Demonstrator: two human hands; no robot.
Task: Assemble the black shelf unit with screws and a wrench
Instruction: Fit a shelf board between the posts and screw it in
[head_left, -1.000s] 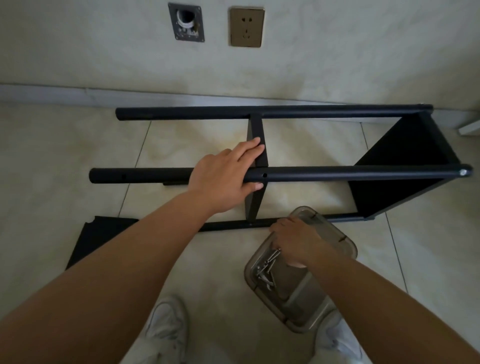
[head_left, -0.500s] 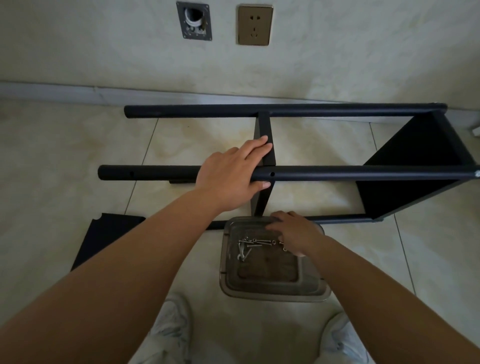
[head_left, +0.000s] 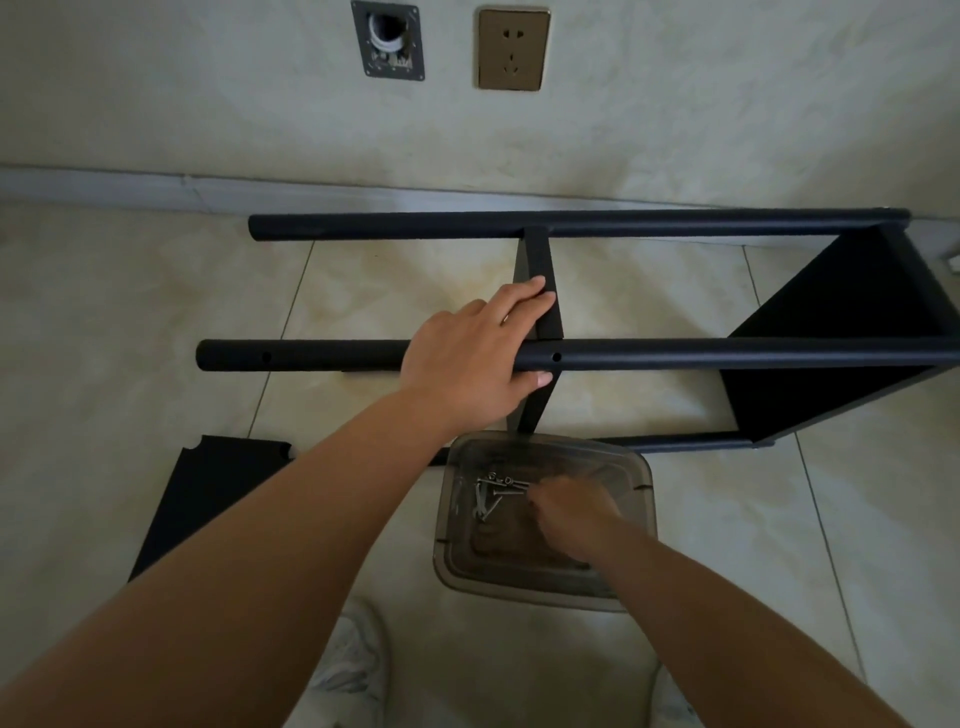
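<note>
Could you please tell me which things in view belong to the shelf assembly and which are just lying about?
Part of the job:
- black shelf frame, gripped by the left hand
- screws in the clear container, with the right hand reaching in
- loose black panel

Just there:
- wall socket
- wall port plate

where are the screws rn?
Head view, lower centre: the screws lie in the far-left corner of the clear plastic container on the floor, just left of the right hand and below the shelf frame's near pole.
</note>
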